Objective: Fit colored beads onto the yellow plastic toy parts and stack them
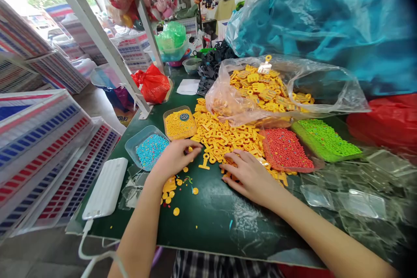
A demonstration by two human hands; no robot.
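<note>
A heap of small yellow plastic pieces (pixel 224 137), many with a ring at one end, spreads over the green table. My left hand (pixel 176 156) is at the heap's left side, fingers curled toward the thumb; a bit of yellow shows between them, but what it is I cannot make out. Fingers spread, my right hand (pixel 249 176) rests on the heap's near right edge. One yellow ring-ended piece (pixel 204 161) lies apart between the hands. Next to my left hand are a tub of blue beads (pixel 151 150) and a tub of yellow beads (pixel 180 124).
Red beads (pixel 288 150) and green beads (pixel 329 139) fill trays on the right, near scattered clear plastic cases (pixel 352 202). An open clear bag (pixel 224 95) of yellow pieces lies behind the heap. A white power bank (pixel 106 189) with a cable sits left. Large blue bags (pixel 325 30) stand behind.
</note>
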